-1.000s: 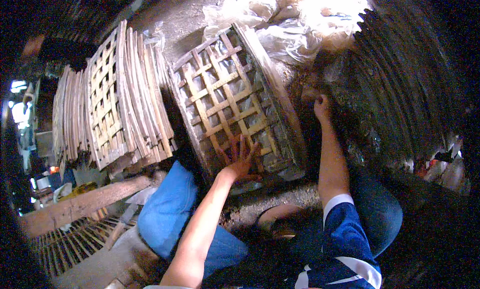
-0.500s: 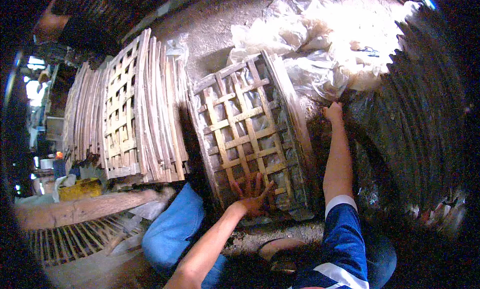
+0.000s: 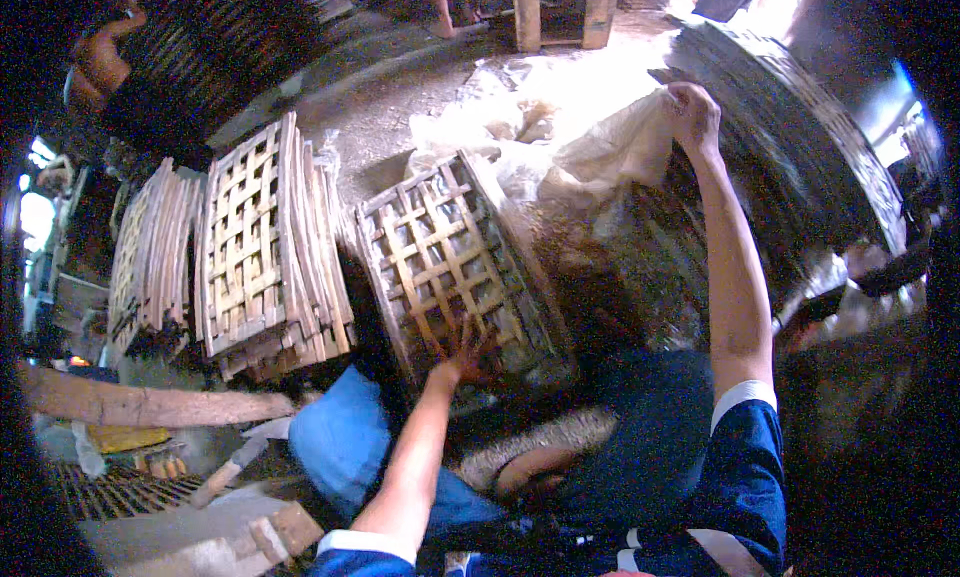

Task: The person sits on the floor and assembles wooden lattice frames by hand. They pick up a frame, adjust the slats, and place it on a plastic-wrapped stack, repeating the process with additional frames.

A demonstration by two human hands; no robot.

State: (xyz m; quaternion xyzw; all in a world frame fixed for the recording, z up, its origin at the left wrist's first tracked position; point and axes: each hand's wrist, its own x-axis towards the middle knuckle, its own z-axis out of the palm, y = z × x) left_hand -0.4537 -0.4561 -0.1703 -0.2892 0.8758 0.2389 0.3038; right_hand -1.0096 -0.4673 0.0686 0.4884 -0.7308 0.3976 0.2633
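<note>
A bamboo lattice tray point(image 3: 443, 245) lies flat on top of a stack in front of me, with clear plastic film showing through its gaps. My left hand point(image 3: 464, 353) rests on its near end, fingers spread over the strips. Off to the far right, my right arm is stretched out. My right hand point(image 3: 692, 119) is closed on the edge of a crumpled, translucent plastic sheet point(image 3: 618, 149) and holds that edge up. The rest of the sheet trails left over the ground beyond the tray, partly washed out by bright light.
Two stacks of lattice trays point(image 3: 243, 222) stand to the left. Another tall stack point(image 3: 790, 127) curves along the right. A wooden beam point(image 3: 150, 397) and a yellow crate point(image 3: 125, 438) are at the lower left. Wooden legs point(image 3: 527, 15) stand at the back; another person point(image 3: 100, 72) is at far left.
My right hand has moved farther out and to the right, raising the plastic sheet's edge. My left hand stays on the tray's near end. The view has shifted.
</note>
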